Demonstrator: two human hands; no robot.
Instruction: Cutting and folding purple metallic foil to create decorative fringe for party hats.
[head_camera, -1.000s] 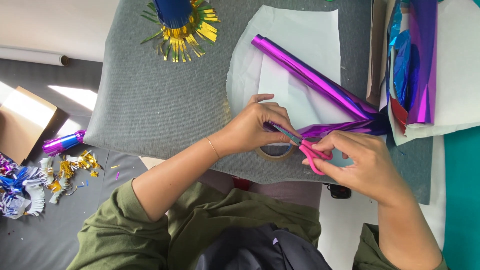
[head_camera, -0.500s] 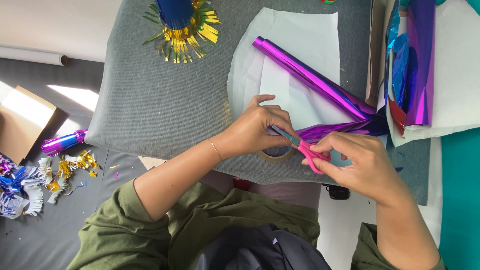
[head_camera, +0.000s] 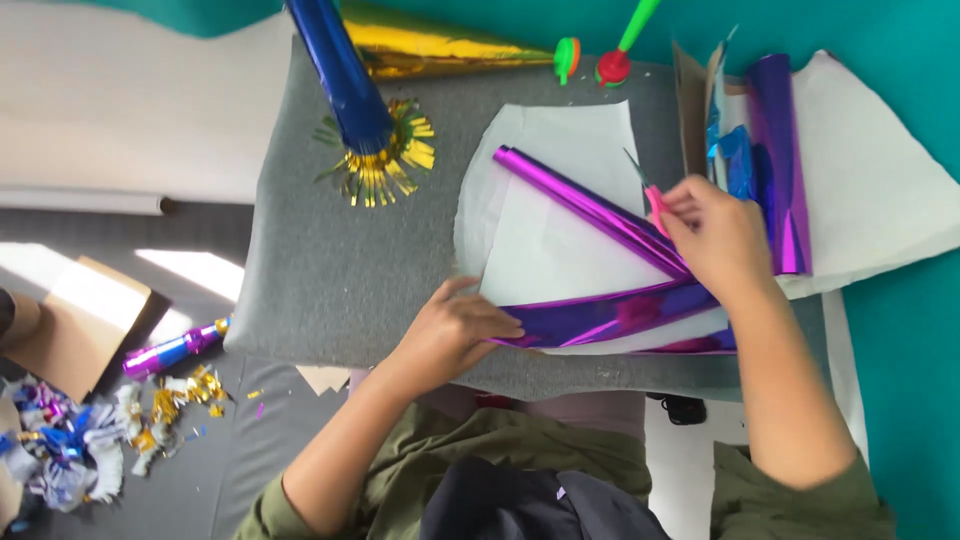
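Left hand (head_camera: 455, 330) lies flat, fingers spread, pinning the purple foil sheet (head_camera: 600, 315) on the grey pad (head_camera: 330, 270). Right hand (head_camera: 715, 235) grips pink-handled scissors (head_camera: 650, 195), blades pointing away. Risk: foil is slick; weak pinning lets it slide and any cut wander or tear.

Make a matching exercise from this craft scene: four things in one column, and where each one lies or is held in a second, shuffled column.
Things:
1. Pink-handled scissors
2. Shiny purple foil sheet
3. Blue foil cone with gold fringe
4. Small purple and blue foil tube

Places:
A. On the dark floor beside the grey mat
B. In the right hand
C. Under the fingers of the left hand
D. At the mat's far edge

Pairs: 1-B, 2-C, 3-D, 4-A
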